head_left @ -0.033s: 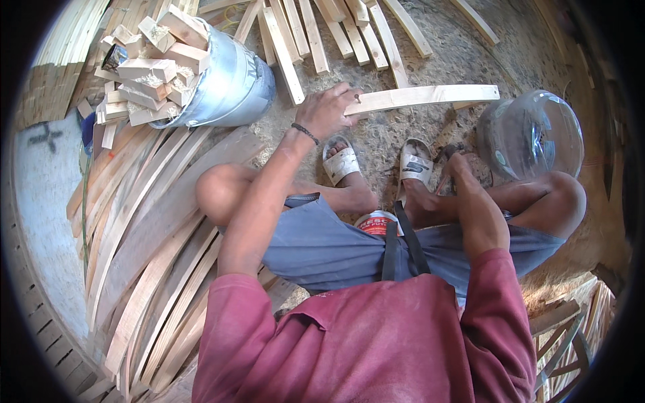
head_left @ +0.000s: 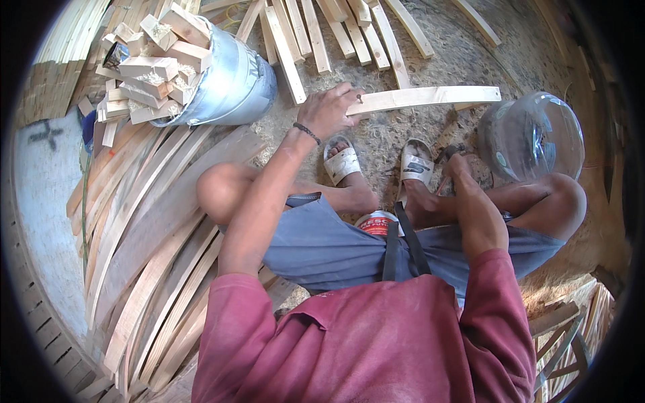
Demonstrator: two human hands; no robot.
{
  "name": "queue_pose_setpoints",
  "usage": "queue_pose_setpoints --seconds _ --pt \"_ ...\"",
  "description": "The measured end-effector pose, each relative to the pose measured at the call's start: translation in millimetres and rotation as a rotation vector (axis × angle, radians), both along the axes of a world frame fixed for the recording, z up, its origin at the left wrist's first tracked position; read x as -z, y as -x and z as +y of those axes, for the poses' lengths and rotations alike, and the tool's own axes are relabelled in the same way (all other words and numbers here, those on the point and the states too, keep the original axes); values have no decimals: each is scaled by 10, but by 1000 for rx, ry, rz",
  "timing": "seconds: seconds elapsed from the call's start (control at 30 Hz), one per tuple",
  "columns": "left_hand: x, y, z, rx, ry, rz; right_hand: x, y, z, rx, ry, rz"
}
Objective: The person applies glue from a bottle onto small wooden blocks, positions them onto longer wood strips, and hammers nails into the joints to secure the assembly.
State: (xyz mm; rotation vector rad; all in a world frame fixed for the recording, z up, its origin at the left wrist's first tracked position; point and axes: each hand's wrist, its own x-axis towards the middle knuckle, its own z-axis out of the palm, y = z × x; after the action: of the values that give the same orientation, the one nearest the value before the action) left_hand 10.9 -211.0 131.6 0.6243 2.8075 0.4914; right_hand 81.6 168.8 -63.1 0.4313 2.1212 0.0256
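My left hand [head_left: 328,109], with a dark braided band at its wrist, grips the left end of a pale wooden strip [head_left: 430,98]. Beside its fingertips a small dark nail [head_left: 359,99] stands at that end of the strip, and a dark spot marks the far right end. Low by my right sandal, my right hand [head_left: 458,165] is closed round a hammer [head_left: 449,152]; the dark head shows, while the fingers cover much of the handle. The hammer is apart from the strip.
A metal bucket [head_left: 235,80] full of short wood blocks stands at the upper left. Long planks [head_left: 148,269] lie along my left side, and more strips [head_left: 316,40] lie ahead. A clear plastic container [head_left: 534,138] stands right; a white-and-red tub [head_left: 377,223] sits between my legs.
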Motion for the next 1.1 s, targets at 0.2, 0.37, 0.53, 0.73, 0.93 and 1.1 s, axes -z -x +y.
queue_pose_setpoints --seconds 0.2,0.37,0.53,0.73,0.93,1.1 --pt "-34 46 -4 23 -4 3 -56 -46 -11 101 11 181" --pt "41 69 -29 51 -27 10 -114 -23 -9 55 65 209" --pt "12 67 -23 61 -63 11 291 -8 175 133 -13 151" --pt "-50 58 -42 50 -72 29 397 -79 334 -85 171 190" --pt "65 22 -97 51 -78 68 -276 -31 -117 -11 543 427" --pt "-2 19 -38 72 -35 90 -718 58 -578 -480 793 630"
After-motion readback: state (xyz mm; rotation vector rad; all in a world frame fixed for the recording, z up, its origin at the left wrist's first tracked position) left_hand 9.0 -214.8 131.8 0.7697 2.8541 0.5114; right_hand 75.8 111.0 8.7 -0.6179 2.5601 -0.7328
